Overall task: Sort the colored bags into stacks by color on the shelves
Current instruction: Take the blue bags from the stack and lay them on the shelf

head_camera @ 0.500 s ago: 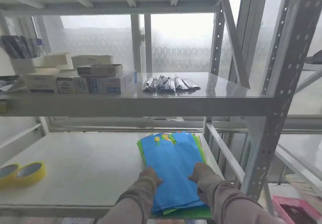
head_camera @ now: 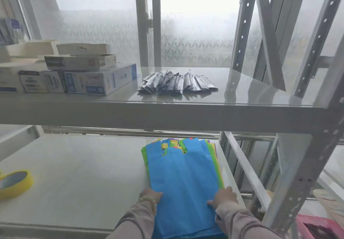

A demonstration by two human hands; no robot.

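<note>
Since the earlier frame both hands have slid outward from the top of the stack to its side edges, and the view has drawn nearer to the shelving. Item: left hand (head_camera: pixel 151 195), at the stack's left edge, fingers tucked under or against the bags and hidden from sight, so whether it grips cannot be told; a pale bead bracelet (head_camera: pixel 148 200) sits at the wrist above a beige sleeve. Item: right hand (head_camera: pixel 224 197), at the right edge, thumb lying flat on the blue top sheet, the other fingers curled down over the side (a light clasp on the edge, as far as shows). Item: stack of coloured bags (head_camera: pixel 183 183), lying flat on the lower shelf (head_camera: pixel 78 179) toward its right side; top bag blue, thin and matte with faint creases and cut-out handles at the far end; green, yellow and a speck of red peep out beneath; near end cut off by the frame. Item: yellow tape roll (head_camera: pixel 14 183), left, partly out of view. Upper shelf (head_camera: pixel 167 112): cardboard boxes (head_camera: pixel 78 75), print too blurred to read, and a fan of silvery foil sachets (head_camera: pixel 176 84). Haze softens everything.
</note>
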